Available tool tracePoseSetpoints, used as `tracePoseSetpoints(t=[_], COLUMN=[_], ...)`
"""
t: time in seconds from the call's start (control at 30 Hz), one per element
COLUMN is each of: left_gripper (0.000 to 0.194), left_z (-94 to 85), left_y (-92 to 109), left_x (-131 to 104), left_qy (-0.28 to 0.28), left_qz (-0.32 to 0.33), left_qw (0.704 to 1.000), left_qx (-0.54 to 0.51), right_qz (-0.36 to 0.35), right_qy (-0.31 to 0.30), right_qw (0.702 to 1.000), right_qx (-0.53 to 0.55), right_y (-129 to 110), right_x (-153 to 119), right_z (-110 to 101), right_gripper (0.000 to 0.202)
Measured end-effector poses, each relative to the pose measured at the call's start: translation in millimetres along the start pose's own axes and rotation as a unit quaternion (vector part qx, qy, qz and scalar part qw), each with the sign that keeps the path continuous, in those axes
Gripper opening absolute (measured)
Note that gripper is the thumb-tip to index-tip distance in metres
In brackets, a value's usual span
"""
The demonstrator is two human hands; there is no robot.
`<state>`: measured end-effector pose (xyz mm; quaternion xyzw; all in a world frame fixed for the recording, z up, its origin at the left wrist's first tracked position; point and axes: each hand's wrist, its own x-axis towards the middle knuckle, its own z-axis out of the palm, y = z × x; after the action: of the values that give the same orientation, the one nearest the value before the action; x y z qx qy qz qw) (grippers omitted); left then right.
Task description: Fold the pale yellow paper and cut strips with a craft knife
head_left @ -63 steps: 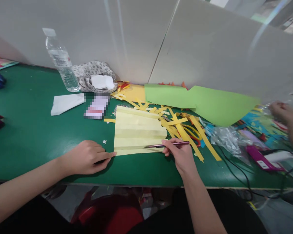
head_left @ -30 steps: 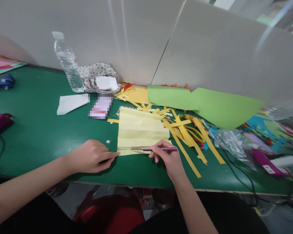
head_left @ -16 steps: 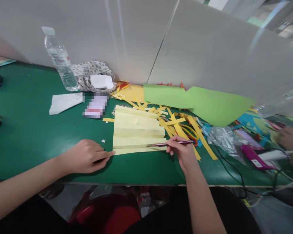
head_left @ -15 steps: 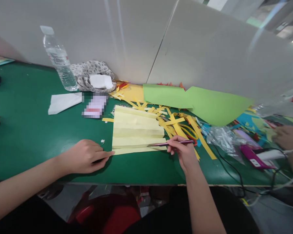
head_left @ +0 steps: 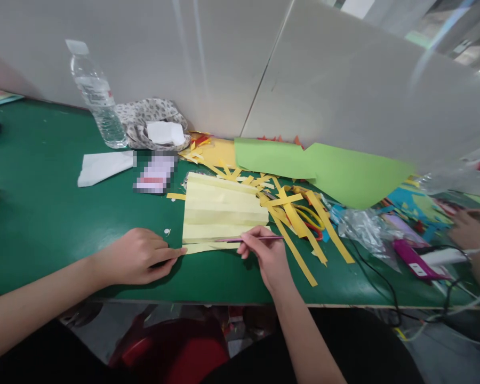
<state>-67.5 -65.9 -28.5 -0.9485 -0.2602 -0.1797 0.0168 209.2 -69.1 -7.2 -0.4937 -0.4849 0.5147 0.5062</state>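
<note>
A creased sheet of pale yellow paper [head_left: 220, 205] lies on the green table, with folds running across it. At its lower left corner, my left hand [head_left: 146, 256] presses the paper's edge with a fingertip, the other fingers curled. My right hand [head_left: 264, 250] grips a slim purple pen-like tool [head_left: 274, 237]. The tool lies nearly level, its pointed tip aimed left along the lowest crease; its exact kind is unclear. Below that crease, a narrow band of the paper [head_left: 208, 248] shows, with a dark line above it at the left.
Yellow paper strips [head_left: 292, 250] and yellow-handled scissors [head_left: 312, 216] lie to the right. Green paper [head_left: 344, 170] rests along the wall. At left stand a water bottle [head_left: 100, 106] and a patterned cloth [head_left: 152, 114], near a phone [head_left: 158, 173]. Another person's hand [head_left: 474, 229] shows far right.
My right hand has slid left along the lowest crease with the pen-like tool, uncovering a yellow strip at the right. My left hand stays at the corner.
</note>
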Motion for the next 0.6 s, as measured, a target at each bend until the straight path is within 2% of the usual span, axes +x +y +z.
tracePoseSetpoints(t=[0.1, 0.2, 0.6], left_gripper=[0.026, 0.026, 0.026], left_z=[-0.4, -0.7, -3.1], left_y=[0.4, 0.8, 2.1], left_x=[1.0, 1.9, 3.2], left_qy=[0.007, 0.012, 0.015], left_qz=[0.004, 0.004, 0.008], left_qw=[1.0, 1.0, 1.0], left_qx=[0.004, 0.006, 0.008], right_qz=[0.002, 0.007, 0.01], right_qy=[-0.014, -0.025, 0.015], right_qw=[1.0, 0.999, 0.999], right_qx=[-0.011, -0.029, -0.032], right_y=[3.5, 4.0, 3.1], right_x=[-1.9, -2.0, 5.3], right_z=[13.1, 15.9, -4.4], right_gripper=[0.018, 0.02, 0.022])
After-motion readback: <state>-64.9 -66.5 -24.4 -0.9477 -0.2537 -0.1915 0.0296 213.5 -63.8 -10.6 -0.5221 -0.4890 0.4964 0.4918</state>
